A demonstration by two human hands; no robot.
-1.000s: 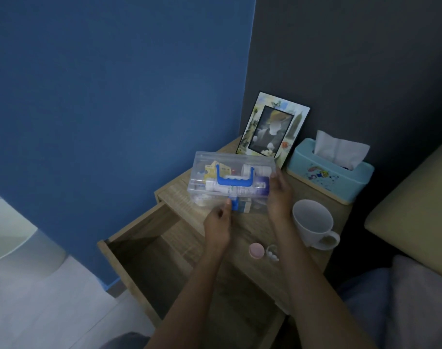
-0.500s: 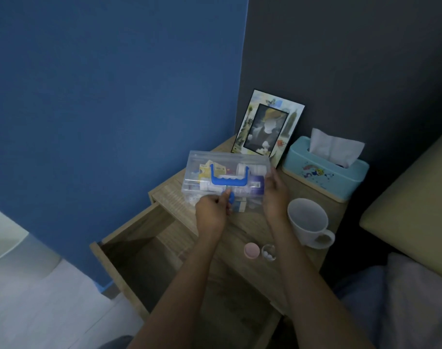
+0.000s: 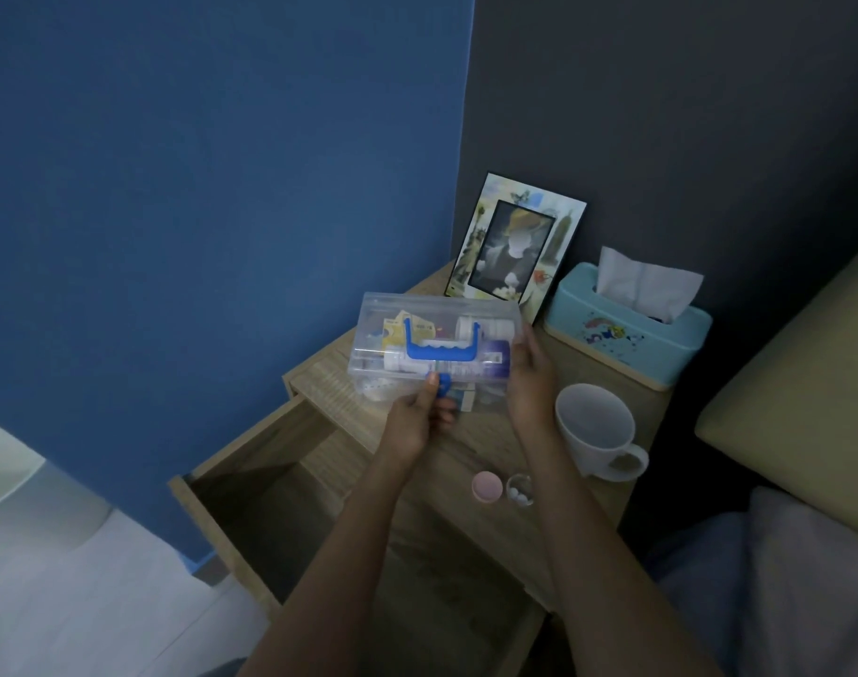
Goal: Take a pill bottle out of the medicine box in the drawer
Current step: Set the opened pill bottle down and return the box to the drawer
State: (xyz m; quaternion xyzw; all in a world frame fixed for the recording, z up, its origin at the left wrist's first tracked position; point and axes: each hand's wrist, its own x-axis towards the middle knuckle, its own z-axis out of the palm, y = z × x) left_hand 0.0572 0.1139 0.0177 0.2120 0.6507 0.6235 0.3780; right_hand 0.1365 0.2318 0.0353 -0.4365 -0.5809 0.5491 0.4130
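A clear plastic medicine box (image 3: pixel 392 310) with a blue handle and a blue front latch stands on the wooden bedside table (image 3: pixel 554 364). Through its lid I see a white pill bottle (image 3: pixel 483 328), a larger white and purple bottle (image 3: pixel 490 366) and several packets. My left hand (image 3: pixel 419 417) is at the front of the box, thumb and fingers pinching the blue latch. My right hand (image 3: pixel 532 378) grips the box's right end. The lid is closed. Below the table top the drawer (image 3: pixel 251 510) stands pulled out, its inside dark.
A white mug (image 3: pixel 595 432) stands right of my right hand. A small pink cap (image 3: pixel 487 486) and a small clear cup with white pills (image 3: pixel 519 490) lie near the table's front edge. A photo frame (image 3: pixel 517 246) and a blue tissue box (image 3: pixel 627 329) stand at the back. A bed lies at right.
My left hand has closed onto the blue latch at the box front. My right hand stays on the box's right end. The view has shifted slightly.
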